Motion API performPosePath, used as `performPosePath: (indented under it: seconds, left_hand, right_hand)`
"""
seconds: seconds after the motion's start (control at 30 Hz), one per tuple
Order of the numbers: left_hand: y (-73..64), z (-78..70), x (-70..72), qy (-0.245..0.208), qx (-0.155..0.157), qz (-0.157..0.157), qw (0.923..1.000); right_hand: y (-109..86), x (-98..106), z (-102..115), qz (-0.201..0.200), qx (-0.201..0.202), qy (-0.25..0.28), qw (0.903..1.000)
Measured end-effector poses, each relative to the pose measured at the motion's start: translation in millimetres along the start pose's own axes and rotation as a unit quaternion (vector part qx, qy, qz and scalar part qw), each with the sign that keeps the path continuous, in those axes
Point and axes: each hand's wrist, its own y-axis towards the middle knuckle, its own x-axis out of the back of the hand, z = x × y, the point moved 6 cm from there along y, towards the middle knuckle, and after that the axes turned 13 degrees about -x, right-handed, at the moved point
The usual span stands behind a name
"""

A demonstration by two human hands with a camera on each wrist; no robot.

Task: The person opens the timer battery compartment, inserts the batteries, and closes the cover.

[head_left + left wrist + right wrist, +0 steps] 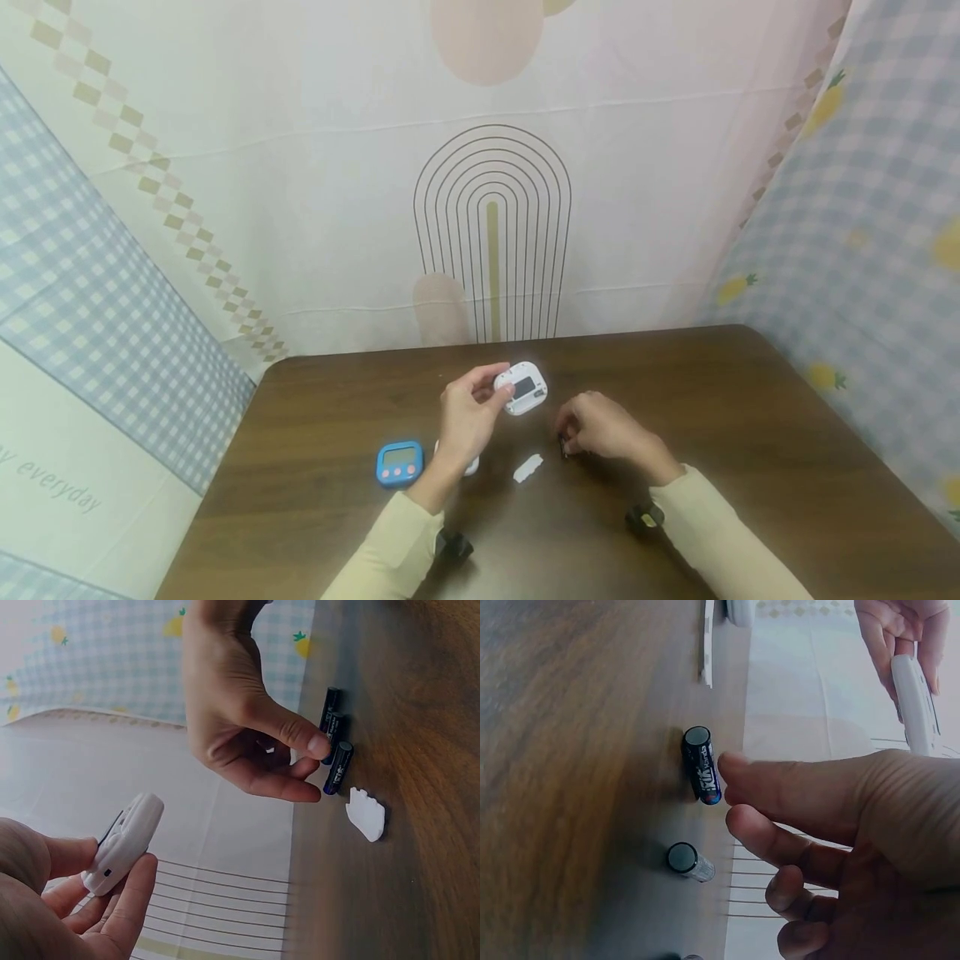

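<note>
Head view: a brown wood-grain table (pixel 675 375) spreads below the right hand (pixel 603 425), its fingers loosely bent around nothing, and the left hand (pixel 471 412), which grips a white rounded-square plastic device (pixel 527 388) above the tabletop, open back compartment showing. A blue rounded-square plastic timer (pixel 400 464) with pink buttons lies left of the left forearm. Between the hands' sides lies a thin white plastic cover (pixel 528 468); small black cylindrical batteries (pixel 340 769) sit just beside the right fingertips.
</note>
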Motion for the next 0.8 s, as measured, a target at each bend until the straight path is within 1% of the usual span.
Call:
performPosePath:
  seconds: [0.13, 0.37, 0.57, 0.67, 0.8]
  left_hand:
    - [0.2, -0.7, 0.2, 0.000, -0.002, 0.000, 1.0000]
    - [-0.2, -0.2, 0.5, 0.000, -0.001, 0.000, 1.0000]
    - [0.0, -0.4, 0.7, -0.002, -0.005, 0.002, 1.0000]
    - [0.2, -0.9, 0.7, -0.004, -0.007, 0.003, 1.0000]
    - [0.4, -1.2, 1.0, -0.009, -0.012, 0.004, 0.9999]
  right_hand:
    - [0.7, -2, 1, 0.007, -0.014, -0.001, 0.9999]
    - [0.2, -7, 5, 0.008, -0.013, 0.004, 0.9999]
    - [-0.7, -10, 6, 0.011, -0.022, 0.015, 0.9996]
    - [-0.7, -11, 6, 0.007, -0.018, 0.016, 0.9997]
    - [-1.9, -12, 8, -0.005, 0.000, 0.011, 0.9999]
